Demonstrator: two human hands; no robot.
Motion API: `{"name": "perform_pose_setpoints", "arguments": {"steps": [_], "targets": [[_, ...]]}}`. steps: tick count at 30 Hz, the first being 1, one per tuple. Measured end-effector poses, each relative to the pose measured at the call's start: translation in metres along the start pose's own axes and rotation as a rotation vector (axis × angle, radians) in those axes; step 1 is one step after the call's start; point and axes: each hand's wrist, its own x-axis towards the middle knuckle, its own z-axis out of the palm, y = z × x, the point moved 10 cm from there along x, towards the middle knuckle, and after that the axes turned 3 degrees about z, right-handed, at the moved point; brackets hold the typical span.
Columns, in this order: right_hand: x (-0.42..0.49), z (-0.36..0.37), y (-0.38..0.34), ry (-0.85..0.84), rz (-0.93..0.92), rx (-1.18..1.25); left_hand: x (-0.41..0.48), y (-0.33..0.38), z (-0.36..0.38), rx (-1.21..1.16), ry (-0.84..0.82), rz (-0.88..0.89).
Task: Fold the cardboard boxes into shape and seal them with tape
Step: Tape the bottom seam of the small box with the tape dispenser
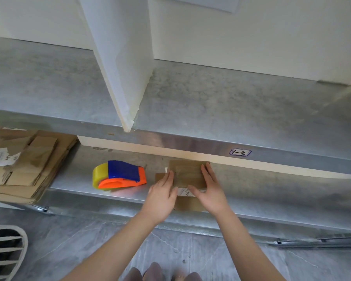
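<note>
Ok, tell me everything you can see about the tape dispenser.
The tape dispenser is plastic-looking: a blue body, an orange handle, and a yellowish roll at its left end. It rests on the metal shelf, between the stack of flat cardboard and the box. Neither the left hand nor the right hand touches it.

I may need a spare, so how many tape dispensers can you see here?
1. The tape dispenser lies on the lower metal shelf, right of the flattened cardboard stack and left of the small box. Another could be hidden under the upper shelf.
</note>
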Motion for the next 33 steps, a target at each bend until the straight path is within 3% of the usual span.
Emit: {"name": "perform_pose_setpoints", "arguments": {"steps": [6, 12, 16, 23, 26, 30, 33], "targets": [[-0.003, -0.003, -0.001, 0.027, -0.03, 0.041, 0.011, -0.007, -0.004, -0.303, 0.071, -0.138], [-0.013, -0.016, 0.019, 0.089, -0.022, 0.131, 0.025, -0.001, -0.011, -0.182, 0.017, -0.032], [-0.001, -0.02, 0.022, 0.074, -0.001, 0.143, 0.043, -0.017, -0.016, -0.129, -0.031, -0.101], [0.009, -0.017, 0.018, -0.03, -0.089, 0.12, 0.044, -0.019, -0.003, -0.216, -0.211, -0.062], [0.005, -0.018, 0.013, -0.026, -0.145, 0.078, 0.038, -0.033, -0.003, -0.118, -0.26, -0.102], [-0.013, -0.025, 0.016, 0.217, -0.06, 0.061, 0.024, -0.03, -0.009, -0.095, -0.116, -0.154], [-0.031, 0.0, 0.011, 0.182, -0.036, 0.17, 0.008, -0.021, 0.004, -0.176, -0.035, -0.213]]}}
